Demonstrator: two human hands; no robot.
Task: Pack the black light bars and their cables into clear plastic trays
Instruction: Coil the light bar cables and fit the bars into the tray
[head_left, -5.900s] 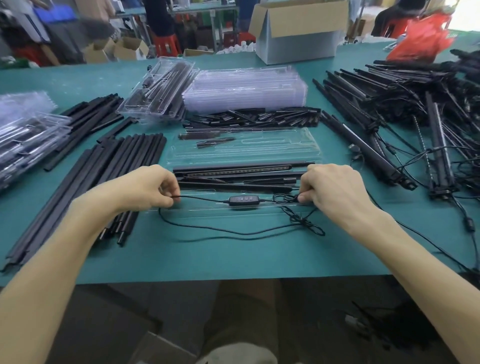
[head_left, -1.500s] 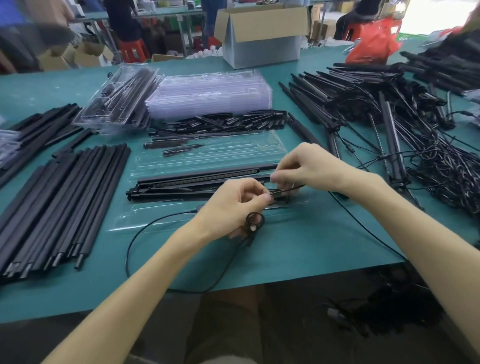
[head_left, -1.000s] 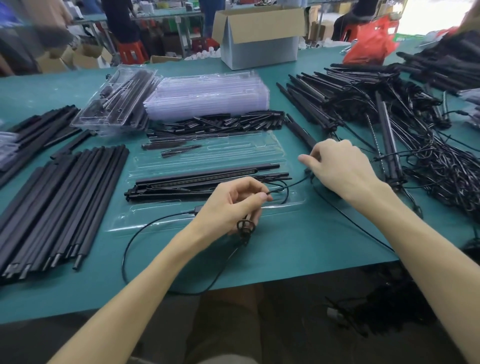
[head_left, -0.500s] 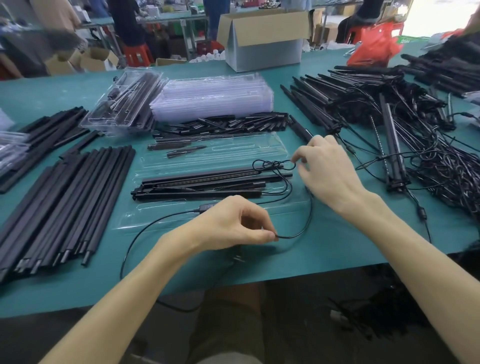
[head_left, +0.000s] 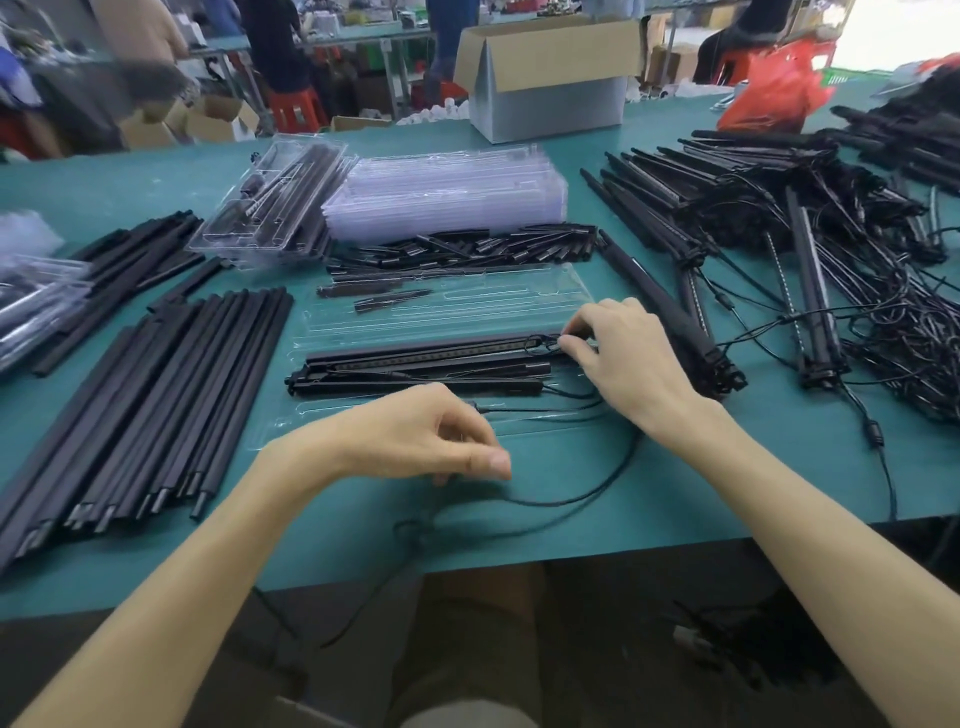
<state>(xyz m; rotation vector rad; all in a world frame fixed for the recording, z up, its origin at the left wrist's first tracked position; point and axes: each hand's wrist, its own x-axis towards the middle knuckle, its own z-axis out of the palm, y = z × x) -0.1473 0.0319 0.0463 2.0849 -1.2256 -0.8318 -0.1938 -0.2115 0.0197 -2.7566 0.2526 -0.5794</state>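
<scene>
Teal desk, crowded with stock. Light bar lies in clear tray, centre. Right grip pinches cable coil at bar's right end; left grip pinches trailing slack. Cable looks thin, limp, tangle-prone: best held at the coil.

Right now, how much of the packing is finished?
Done: a few filled trays sit at the back left. In hand: a light bar lies in the open tray, and the right hand and left hand pinch its cable, which trails off the table edge. Left: a big tangled pile of bars on the right, and a stack of empty trays.
</scene>
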